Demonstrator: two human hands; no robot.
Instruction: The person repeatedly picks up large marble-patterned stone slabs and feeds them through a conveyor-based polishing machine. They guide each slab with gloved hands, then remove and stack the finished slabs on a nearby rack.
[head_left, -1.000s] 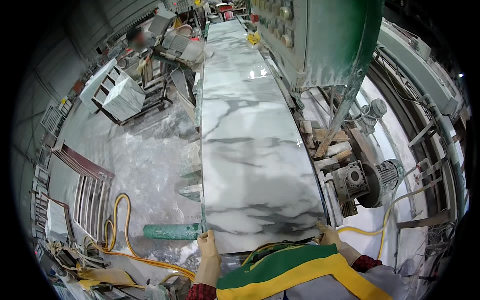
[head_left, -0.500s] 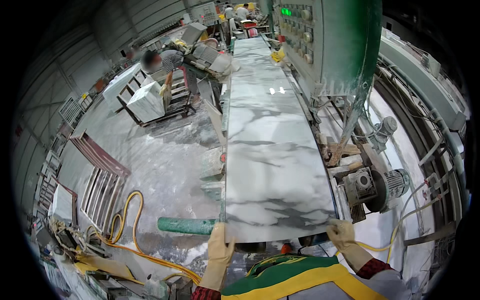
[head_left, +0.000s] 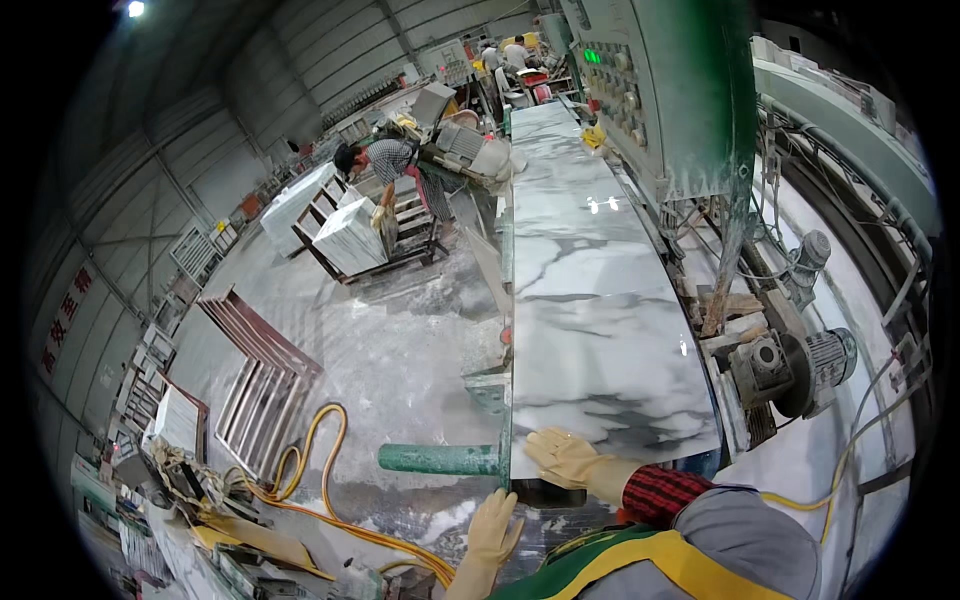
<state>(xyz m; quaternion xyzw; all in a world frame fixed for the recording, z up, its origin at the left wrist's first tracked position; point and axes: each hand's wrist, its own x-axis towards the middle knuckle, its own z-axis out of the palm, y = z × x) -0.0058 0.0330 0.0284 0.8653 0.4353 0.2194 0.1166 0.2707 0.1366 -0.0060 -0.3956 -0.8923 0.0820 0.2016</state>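
Marble slab (head_left: 605, 330): one; white with grey veining, glossy, lights mirrored in it; lies lengthwise on the long machine bed, near end by the hands, far end toward the back of the hall.
Wall writing: a column of red characters (head_left: 62, 325) at far left, bent by the lens.
Hall wall (head_left: 175, 165): grey panels, metal framing.
Slatted metal rack (head_left: 262, 385): reddish and grey, on the floor.
Pale marble blocks: two seen on frames, the nearer block (head_left: 347, 240) in front of the other.
Bending person (head_left: 392, 160): one, striped top, one arm reaching down to the nearer block.
Floor (head_left: 400, 350): grey, smeared with whitish residue.
Hose (head_left: 395, 543): yellow-orange, looped, running toward the lower edge.
Green pipe (head_left: 438, 459): one, horizontal, left of the bed.
Left hand (head_left: 490, 530): cream glove; fingers loosely extended, no object grasped; near the bed's left corner, contact cannot be told.
Distant people (head_left: 515, 55): two, light tops, past the slab's far end.
Right hand (head_left: 565, 460): cream glove, fingers spread, nothing gripped; laid over the slab's near left corner.
Control cabinet (head_left: 690, 120): green and grey, rows of knobs, one lit green readout (head_left: 592, 56), too small to read.
Motors: two, grey; nearer motor (head_left: 830, 358) finned, the other farther back.
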